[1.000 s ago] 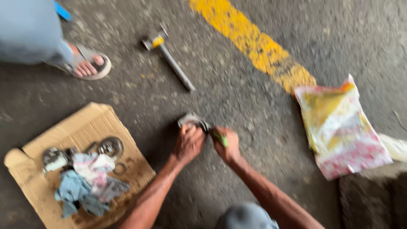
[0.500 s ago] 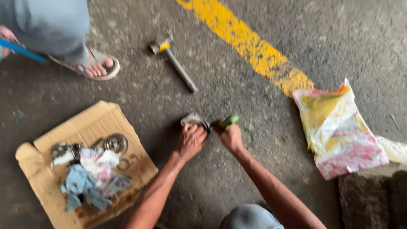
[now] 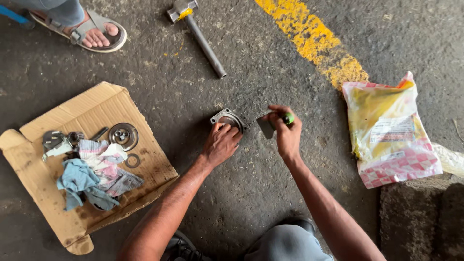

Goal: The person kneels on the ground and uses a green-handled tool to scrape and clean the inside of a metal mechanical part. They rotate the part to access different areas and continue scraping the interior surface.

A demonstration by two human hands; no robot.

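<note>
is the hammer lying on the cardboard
No, the hammer lies on the bare concrete floor near the yellow painted line, apart from the cardboard that holds the rags and metal parts.

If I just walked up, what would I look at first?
Probably the two hands in the middle of the dark floor: the left hand presses on a round metal part, and the right hand holds a green-handled scraper beside it. Next, the bright yellow paint stripe at the top and the colourful plastic bag on the right. On the left, a cardboard sheet carries rags and metal parts.
</note>
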